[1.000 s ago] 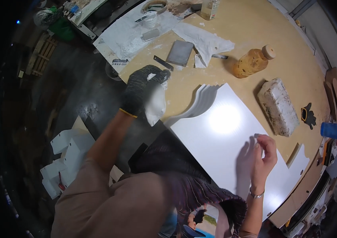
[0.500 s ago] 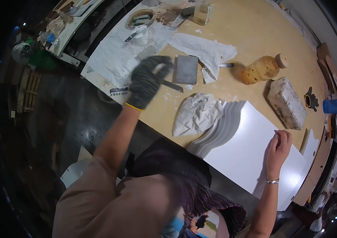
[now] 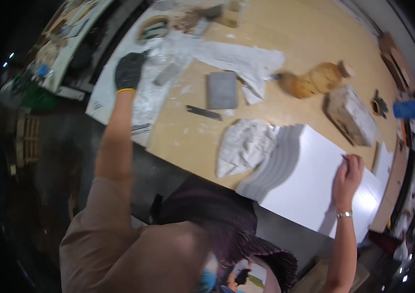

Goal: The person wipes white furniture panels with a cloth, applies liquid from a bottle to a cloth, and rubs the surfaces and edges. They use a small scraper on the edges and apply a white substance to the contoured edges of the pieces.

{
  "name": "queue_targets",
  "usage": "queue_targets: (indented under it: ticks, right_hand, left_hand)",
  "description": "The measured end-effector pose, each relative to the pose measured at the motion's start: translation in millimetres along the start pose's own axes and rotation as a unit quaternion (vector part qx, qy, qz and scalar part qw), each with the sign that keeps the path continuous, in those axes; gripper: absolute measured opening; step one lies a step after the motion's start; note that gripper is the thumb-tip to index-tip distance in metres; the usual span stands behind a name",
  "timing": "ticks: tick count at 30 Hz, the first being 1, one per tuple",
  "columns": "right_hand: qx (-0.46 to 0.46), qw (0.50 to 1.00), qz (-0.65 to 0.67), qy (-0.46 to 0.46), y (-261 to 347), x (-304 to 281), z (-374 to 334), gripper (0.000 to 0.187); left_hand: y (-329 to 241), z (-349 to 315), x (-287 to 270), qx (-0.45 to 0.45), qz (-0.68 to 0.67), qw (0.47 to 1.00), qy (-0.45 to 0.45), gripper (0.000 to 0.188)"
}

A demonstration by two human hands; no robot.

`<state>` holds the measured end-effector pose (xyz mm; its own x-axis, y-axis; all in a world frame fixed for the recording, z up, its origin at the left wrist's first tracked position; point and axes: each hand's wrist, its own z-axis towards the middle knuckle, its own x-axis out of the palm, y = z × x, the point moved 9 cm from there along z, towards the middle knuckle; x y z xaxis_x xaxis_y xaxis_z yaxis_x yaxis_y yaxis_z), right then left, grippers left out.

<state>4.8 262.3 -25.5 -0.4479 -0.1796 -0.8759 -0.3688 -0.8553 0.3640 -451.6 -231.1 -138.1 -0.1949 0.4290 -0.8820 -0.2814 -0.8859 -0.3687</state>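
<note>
Holding the bare right hand (image 3: 348, 177) with curled fingers at the stacked white boards (image 3: 305, 178), at the near edge of the tan table (image 3: 188, 149) beside a crumpled cloth (image 3: 242, 147); cannot tell whether touching or pinching anything. Holding the gloved left hand (image 3: 130, 72) out over the white sheet (image 3: 106, 95) near a plastic tub (image 3: 158, 52), too blurred to tell spread from closed. In between, showing a dark blade (image 3: 203, 113) and a grey block (image 3: 222, 90).
</note>
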Motion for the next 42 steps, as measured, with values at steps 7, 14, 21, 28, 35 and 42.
queue_targets:
  ticks: [7, 14, 21, 28, 35, 42]
  right_hand:
    - [0.006, 1.0, -0.022, 0.002, -2.4, -2.2, 3.4, 0.01]
    - [0.0, 1.0, -0.025, 0.0, -9.1, -4.4, 2.4, 0.005]
    - [0.001, 1.0, -0.019, -0.003, -7.5, -4.8, 6.9, 0.005]
    - [0.001, 1.0, -0.019, -0.001, -10.4, -4.1, 5.0, 0.006]
    - [-0.004, 1.0, -0.023, -0.001, -11.0, -3.5, 5.6, 0.006]
    - [0.001, 1.0, -0.021, 0.002, -13.7, -3.0, 4.1, 0.007]
  left_hand:
    - [-14.7, -27.4, -9.3, -0.145, -0.537, 0.826, -0.096, 0.013]
    - [-271.4, -181.6, -13.0, 0.032, -0.568, 0.75, 0.338, 0.029]
    - [-325.2, -244.1, 2.8, 0.35, -0.214, 0.871, 0.27, 0.03]
    - [-314.9, -263.0, 8.4, 0.389, -0.159, 0.866, 0.272, 0.04]
    - [-301.8, -258.5, 18.8, 0.204, -0.354, 0.837, 0.363, 0.034]
    - [-319.8, -254.7, 5.9, 0.349, -0.211, 0.869, 0.281, 0.031]
